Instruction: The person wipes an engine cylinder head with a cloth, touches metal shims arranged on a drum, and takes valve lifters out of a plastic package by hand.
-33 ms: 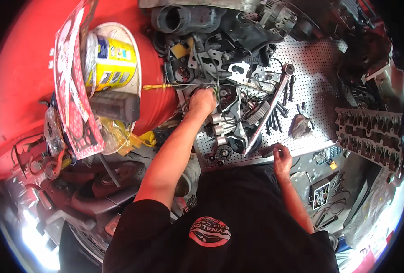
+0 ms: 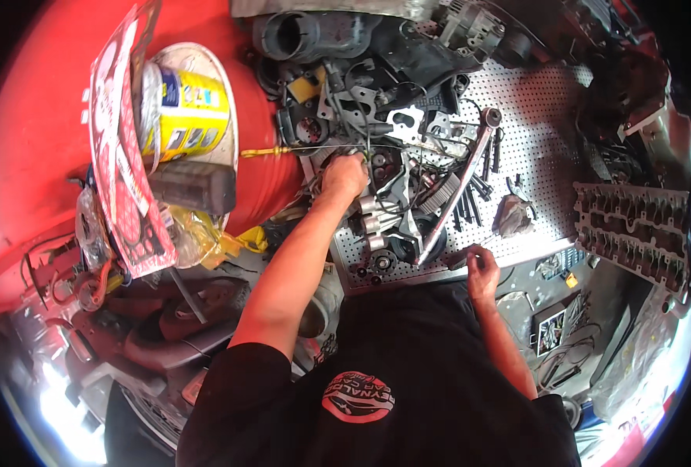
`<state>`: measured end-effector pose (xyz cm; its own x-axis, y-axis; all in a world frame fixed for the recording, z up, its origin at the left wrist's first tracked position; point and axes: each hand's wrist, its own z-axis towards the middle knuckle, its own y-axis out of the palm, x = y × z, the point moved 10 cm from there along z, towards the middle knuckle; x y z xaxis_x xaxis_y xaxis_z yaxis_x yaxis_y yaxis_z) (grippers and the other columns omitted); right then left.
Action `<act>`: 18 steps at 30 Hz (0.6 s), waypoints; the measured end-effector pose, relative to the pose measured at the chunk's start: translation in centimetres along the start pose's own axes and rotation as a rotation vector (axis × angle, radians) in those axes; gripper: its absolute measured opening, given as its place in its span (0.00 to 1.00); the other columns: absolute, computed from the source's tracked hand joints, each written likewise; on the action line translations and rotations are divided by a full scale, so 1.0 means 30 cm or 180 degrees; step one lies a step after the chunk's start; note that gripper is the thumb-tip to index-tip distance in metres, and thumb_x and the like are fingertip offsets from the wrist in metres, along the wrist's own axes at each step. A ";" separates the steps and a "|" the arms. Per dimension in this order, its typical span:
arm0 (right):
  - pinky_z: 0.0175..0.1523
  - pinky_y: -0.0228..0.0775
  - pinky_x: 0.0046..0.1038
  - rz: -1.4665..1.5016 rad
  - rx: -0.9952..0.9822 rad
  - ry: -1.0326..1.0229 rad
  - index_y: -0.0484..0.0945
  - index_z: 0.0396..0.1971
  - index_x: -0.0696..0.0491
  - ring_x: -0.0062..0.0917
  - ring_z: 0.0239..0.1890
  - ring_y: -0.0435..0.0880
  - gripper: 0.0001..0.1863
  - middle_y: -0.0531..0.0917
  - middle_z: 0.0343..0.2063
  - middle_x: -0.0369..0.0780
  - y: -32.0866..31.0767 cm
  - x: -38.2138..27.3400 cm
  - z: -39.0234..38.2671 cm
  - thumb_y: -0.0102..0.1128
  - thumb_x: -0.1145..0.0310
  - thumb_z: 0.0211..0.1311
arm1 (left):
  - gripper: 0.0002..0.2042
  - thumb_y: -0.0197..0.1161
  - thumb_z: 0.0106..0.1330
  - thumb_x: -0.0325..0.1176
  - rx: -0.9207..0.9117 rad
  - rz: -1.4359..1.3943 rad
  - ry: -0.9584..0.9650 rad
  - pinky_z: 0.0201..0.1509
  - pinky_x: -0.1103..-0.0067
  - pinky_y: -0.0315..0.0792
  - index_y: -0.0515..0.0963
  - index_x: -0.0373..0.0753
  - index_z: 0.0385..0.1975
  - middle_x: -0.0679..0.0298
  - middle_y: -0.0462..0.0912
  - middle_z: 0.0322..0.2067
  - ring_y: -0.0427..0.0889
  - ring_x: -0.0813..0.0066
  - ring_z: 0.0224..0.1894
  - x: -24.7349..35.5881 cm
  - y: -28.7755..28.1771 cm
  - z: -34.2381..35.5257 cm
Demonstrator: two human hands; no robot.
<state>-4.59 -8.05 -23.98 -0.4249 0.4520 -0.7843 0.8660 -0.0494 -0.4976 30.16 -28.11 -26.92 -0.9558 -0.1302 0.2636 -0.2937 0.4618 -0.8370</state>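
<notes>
Barely anything has shifted since the earlier frame; both hands keep their places. Yellow-labelled bucket (image 2: 193, 117) at left, then a yellow-handled thin rod (image 2: 266, 152). The left hand (image 2: 345, 175) reaches, fingers curled, into piled engine parts (image 2: 396, 194) on the perforated metal bench (image 2: 544, 132); its grip is hidden. Rightward lie a long-handled ratchet (image 2: 456, 189) and bolts (image 2: 467, 208); the right hand (image 2: 482, 274), half-curled at the bench's edge, holds nothing discernible.

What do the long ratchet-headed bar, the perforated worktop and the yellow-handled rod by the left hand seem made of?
Long bar: probably steel, smooth-finished, given its bright highlights.
Perforated worktop: likely bare sheet metal, with a silvery sheen and regular holes.
Yellow-handled rod: the thin, shiny shaft suggests metal; the yellow end could be plastic or painted metal.
</notes>
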 end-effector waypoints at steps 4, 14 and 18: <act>0.48 0.73 0.29 0.0164 -0.0164 0.0439 0.80 0.39 0.60 0.29 0.40 0.83 0.10 0.84 0.35 0.45 0.022 -0.024 0.029 0.58 0.70 0.64 | 0.19 0.59 0.58 0.40 -0.0251 -0.0153 0.0230 0.47 0.58 0.75 0.79 0.44 0.49 0.46 0.84 0.36 0.83 0.47 0.42 0.056 0.008 0.035; 0.46 0.73 0.27 0.0085 -0.0004 0.0401 0.81 0.39 0.59 0.25 0.36 0.82 0.09 0.84 0.34 0.42 0.000 0.002 0.033 0.60 0.69 0.63 | 0.09 0.62 0.56 0.37 -0.0120 0.0544 0.0142 0.44 0.64 0.78 0.85 0.42 0.30 0.54 0.86 0.32 0.85 0.52 0.38 0.042 0.068 0.124; 0.45 0.72 0.26 0.0003 0.0090 0.0503 0.82 0.39 0.58 0.23 0.35 0.81 0.09 0.85 0.34 0.41 -0.032 0.032 0.043 0.61 0.69 0.63 | 0.09 0.61 0.56 0.38 0.0020 0.0470 0.0256 0.44 0.62 0.78 0.84 0.41 0.31 0.52 0.85 0.33 0.85 0.50 0.38 0.072 0.045 0.089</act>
<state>-6.16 -8.74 -24.74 -0.3752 0.5864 -0.7179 0.8577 -0.0741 -0.5088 27.65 -30.12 -28.76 -0.9846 0.0096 0.1748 -0.1503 0.4651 -0.8724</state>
